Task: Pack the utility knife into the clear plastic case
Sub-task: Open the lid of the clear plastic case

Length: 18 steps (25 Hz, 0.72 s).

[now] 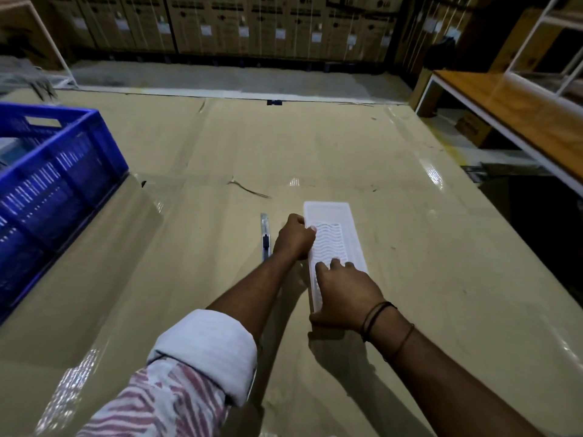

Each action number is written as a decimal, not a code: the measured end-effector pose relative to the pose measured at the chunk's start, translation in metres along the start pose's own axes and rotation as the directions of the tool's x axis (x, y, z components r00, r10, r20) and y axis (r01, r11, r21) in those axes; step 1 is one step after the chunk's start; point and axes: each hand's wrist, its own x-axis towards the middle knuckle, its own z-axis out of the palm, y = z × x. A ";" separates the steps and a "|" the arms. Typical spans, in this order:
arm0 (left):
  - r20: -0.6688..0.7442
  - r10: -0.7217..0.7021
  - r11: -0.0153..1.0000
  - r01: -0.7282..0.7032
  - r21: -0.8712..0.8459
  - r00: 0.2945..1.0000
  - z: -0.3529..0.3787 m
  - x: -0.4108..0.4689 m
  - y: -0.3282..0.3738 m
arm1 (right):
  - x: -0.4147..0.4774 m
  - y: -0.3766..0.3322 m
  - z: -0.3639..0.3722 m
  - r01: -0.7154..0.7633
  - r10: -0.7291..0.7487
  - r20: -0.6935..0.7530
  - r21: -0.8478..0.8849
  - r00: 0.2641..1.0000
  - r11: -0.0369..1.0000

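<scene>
A long clear plastic case with a wavy pattern on its lid lies flat on the cardboard-covered table. My left hand grips the case's left long edge, thumb on top. My right hand holds the near end, fingers spread over the lid and thumb under the near edge. A slim metal utility knife lies on the table just left of my left hand, apart from the case, pointing away from me.
A blue plastic crate stands at the left of the table. A wooden bench with a white frame runs along the right. Stacked cardboard boxes line the back wall. Bare cardboard stretches beyond the case.
</scene>
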 end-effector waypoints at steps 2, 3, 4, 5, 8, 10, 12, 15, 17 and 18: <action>0.013 -0.012 0.999 0.012 -0.031 1.000 0.001 0.001 -0.001 | -0.001 0.004 -0.003 0.021 -0.021 0.001 0.018 1.000 1.000; 0.016 -0.014 0.999 0.015 -0.042 1.000 0.000 0.001 0.000 | -0.001 0.005 -0.005 0.031 -0.031 0.001 0.022 1.000 0.999; 0.016 -0.011 0.999 0.012 -0.044 1.000 0.000 0.000 0.001 | -0.001 0.005 -0.006 0.039 -0.039 -0.003 0.022 0.999 0.999; 0.013 -0.006 0.999 0.007 -0.039 1.000 0.000 -0.001 0.001 | -0.001 0.005 -0.006 0.046 -0.045 -0.010 0.017 0.999 0.999; -0.005 0.010 1.000 -0.010 0.007 1.000 0.001 -0.005 0.000 | -0.002 0.010 -0.003 0.086 -0.087 -0.054 -0.021 0.995 0.996; -0.013 0.021 0.999 -0.021 0.039 1.000 0.002 -0.006 0.000 | -0.009 0.023 -0.002 0.159 -0.161 -0.035 -0.052 0.986 0.986; -0.020 0.022 0.998 -0.021 0.052 1.000 0.003 -0.006 -0.001 | -0.018 0.043 -0.001 0.238 -0.237 0.026 -0.071 0.971 0.969; -0.022 0.025 0.998 -0.024 0.050 0.999 0.003 -0.006 -0.001 | -0.029 0.068 -0.003 0.288 -0.280 0.077 -0.125 0.957 0.950; -0.018 0.033 0.998 -0.032 0.056 0.999 0.004 -0.005 -0.002 | -0.030 0.072 -0.001 0.302 -0.295 0.065 -0.170 0.953 0.938; -0.017 0.039 0.998 -0.038 0.057 0.999 0.004 -0.005 -0.002 | -0.029 0.072 0.000 0.312 -0.305 0.061 -0.187 0.950 0.932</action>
